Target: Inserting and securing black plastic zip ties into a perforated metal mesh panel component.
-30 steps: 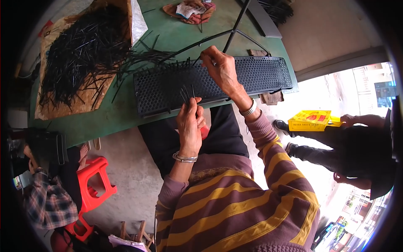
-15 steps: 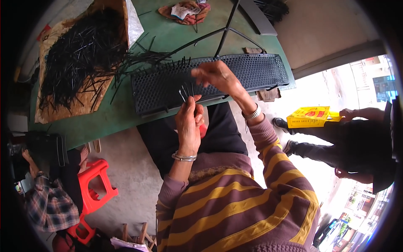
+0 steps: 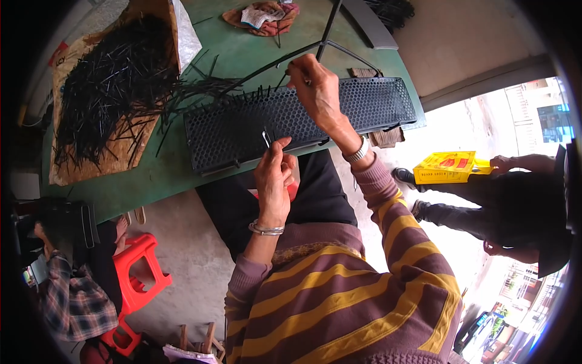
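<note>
My left hand is closed, pinching a few thin black sticks that point up from the fingertips; one catches a bright glint. It is just in front of the near edge of a black perforated panel with a honeycomb of holes, lying on the green table. Along the panel's far edge, several black sticks stand up in a row. My right hand is raised over that far edge with curled, closed fingers; whatever lies between them is too small to make out.
A heap of black sticks fills an open sack at the left of the green table. Behind the panel are a black metal stand and a reddish cloth. A red stool, a seated person and a person with a yellow box are nearby.
My right hand has moved away from beside my left hand, up to the panel's far edge, and its fingers have closed. My left hand stays nearly in place, showing fewer sticks.
</note>
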A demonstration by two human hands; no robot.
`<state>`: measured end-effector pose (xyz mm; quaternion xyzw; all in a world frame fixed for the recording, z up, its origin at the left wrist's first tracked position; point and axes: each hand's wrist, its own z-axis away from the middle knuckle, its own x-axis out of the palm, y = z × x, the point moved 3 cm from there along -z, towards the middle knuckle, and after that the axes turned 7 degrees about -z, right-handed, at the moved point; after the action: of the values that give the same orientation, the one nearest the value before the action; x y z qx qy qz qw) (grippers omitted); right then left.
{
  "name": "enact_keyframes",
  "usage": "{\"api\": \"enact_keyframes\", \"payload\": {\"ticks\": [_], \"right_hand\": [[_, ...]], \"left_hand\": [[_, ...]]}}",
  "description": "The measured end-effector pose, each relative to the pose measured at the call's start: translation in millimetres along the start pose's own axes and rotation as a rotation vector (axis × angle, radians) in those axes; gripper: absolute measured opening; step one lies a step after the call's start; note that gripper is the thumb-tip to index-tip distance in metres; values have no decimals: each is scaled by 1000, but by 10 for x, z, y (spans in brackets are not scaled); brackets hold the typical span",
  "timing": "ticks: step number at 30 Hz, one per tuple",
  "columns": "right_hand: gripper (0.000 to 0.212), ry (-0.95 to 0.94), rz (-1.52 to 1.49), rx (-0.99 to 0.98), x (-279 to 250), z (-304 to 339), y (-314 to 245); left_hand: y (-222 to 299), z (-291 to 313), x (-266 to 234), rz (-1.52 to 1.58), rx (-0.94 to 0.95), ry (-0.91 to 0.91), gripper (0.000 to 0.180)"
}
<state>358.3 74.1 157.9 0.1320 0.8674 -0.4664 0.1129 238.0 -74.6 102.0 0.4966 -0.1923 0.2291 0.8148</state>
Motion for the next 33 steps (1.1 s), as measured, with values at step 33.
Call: {"api": "enact_keyframes", "payload": {"ticks": [33], "right_hand": [[4, 35, 39, -5, -25, -13, 111]], "left_hand": [[80, -20, 113, 51, -51, -34, 38]]}}
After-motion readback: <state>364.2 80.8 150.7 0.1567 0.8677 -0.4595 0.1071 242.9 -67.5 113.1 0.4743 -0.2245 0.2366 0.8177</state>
